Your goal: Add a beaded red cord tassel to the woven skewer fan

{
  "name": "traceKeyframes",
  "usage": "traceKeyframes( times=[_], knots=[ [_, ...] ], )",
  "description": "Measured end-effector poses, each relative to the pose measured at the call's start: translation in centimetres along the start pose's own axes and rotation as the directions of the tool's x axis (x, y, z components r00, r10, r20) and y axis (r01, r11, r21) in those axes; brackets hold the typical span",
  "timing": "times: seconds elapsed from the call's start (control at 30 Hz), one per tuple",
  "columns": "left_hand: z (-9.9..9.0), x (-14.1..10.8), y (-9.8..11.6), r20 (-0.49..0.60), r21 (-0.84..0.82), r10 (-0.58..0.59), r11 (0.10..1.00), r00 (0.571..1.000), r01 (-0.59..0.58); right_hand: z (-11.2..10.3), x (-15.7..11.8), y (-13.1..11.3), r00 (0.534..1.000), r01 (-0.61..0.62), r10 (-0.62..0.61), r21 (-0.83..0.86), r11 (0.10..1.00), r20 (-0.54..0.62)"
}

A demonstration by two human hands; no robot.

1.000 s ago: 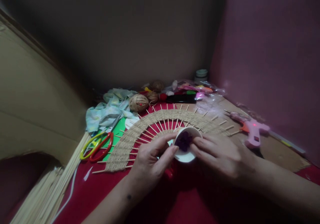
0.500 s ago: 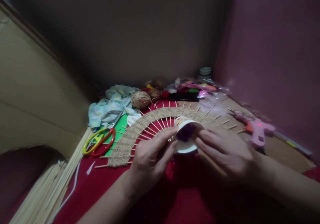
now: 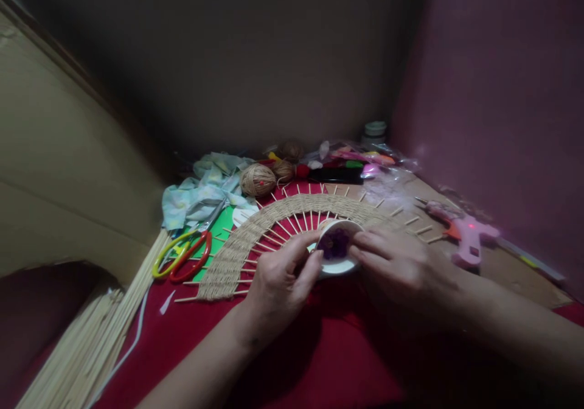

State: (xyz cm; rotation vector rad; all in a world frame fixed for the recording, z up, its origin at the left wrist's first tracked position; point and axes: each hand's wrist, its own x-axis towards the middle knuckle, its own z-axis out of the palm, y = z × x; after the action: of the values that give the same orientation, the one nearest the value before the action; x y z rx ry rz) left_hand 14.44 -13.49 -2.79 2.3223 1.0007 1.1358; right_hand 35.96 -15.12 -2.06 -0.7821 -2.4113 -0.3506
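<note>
Tilted back toward the camera compared with half a second ago, so now showing more of the inside of that white cup (image 3: 341,267) and a lot less of its printed outer wall. Also giving a clearer look at the purple flower-like piece (image 3: 335,244) inside (way too shadowy in the frame before). Not seeing any real change in the stuff lying around.

As for looks: plain white inside with a roundish rim, brightest along the lower wall, darker toward the purple bit. Reading that purple bit as dark and ruffled, but can't make out finer detail in this murky light. Held in front of the person, at the inner side of the woven fan-shaped piece (image 3: 223,269); can't tell from this angle whether clear of the red cloth (image 3: 356,360).

Gripping the cup's left rim with the left hand (image 3: 283,275), with the thumb on the near side, so definitely clamped on it. Touching the right rim with the right hand (image 3: 406,269), fingertips bunched together; can't tell whether pinching the rim or some of the purple piece.

Around all that: spotting red-and-yellow-handled scissors (image 3: 208,254) by a green sheet (image 3: 224,221) off to the left, a ball of twine (image 3: 258,180) behind the weave, next to rumpled pale blue fabric (image 3: 194,196), and a pink glue gun (image 3: 472,235) over on the right.
</note>
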Motion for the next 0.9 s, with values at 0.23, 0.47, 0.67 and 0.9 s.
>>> traceKeyframes(
  times=[0.23,0.47,0.67,0.9],
  knots=[
    [0.5,-0.1,0.4,-0.041,-0.021,-0.047,0.999,0.998,0.046,-1.8,1.3,-1.3,0.988,-0.127,0.118,0.083,0.988,0.102],
    [1.0,-0.4,0.4,-0.048,-0.049,-0.085,0.995,0.995,0.083,-0.3,1.5,-1.0,0.992,-0.127,0.127,0.033,0.991,-0.002],
    [1.2,-0.2,0.8,-0.077,-0.047,-0.077,0.996,0.994,0.074,0.1,1.3,-0.8,0.969,-0.158,0.179,0.132,0.979,-0.172],
    [1.1,0.0,0.9,-0.077,-0.095,-0.183,0.98,0.98,0.175,0.3,0.4,-1.3,0.904,-0.333,0.413,0.418,0.845,-0.113]
  ],
)
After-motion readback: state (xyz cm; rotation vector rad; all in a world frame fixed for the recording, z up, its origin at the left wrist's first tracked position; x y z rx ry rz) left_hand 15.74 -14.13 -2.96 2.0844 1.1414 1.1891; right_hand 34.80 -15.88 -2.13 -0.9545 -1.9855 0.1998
